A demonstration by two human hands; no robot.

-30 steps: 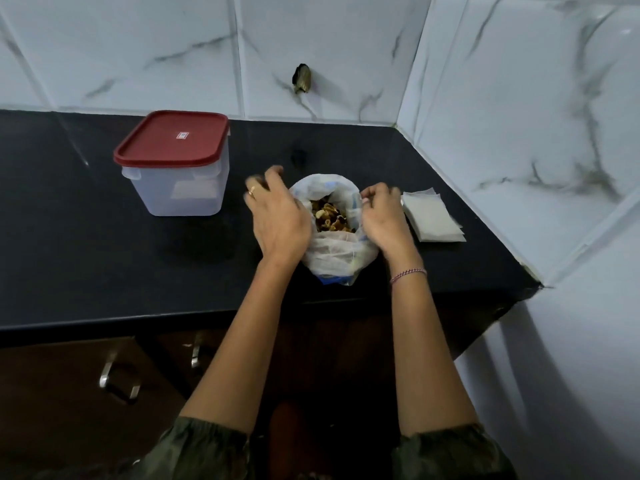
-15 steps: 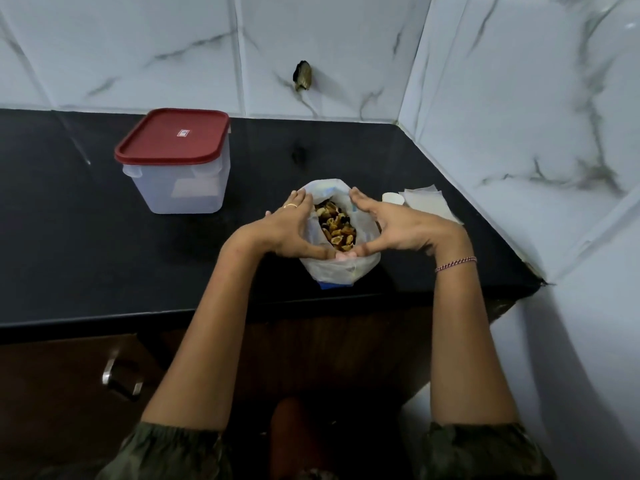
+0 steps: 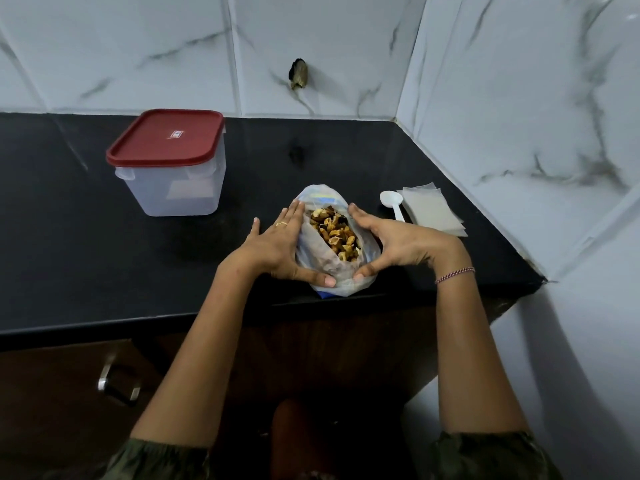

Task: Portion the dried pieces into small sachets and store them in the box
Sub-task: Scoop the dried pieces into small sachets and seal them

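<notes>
Two hands, left hand (image 3: pixel 277 247) and right hand (image 3: pixel 393 244), cup a thin translucent plastic bag (image 3: pixel 323 197) of shrivelled yellow-brown dried pieces (image 3: pixel 337 237) on the glossy black surface (image 3: pixel 86 254), near its front edge.
Each grip is spread, fingers along the bag's sides, thumbs nearly meeting. The film looks soft, slippery and apt to slump; the sides seem the safest hold. Flat papery sachets (image 3: pixel 429 209) lie to the right, a red-lidded clear box (image 3: pixel 173 174) to the left.
</notes>
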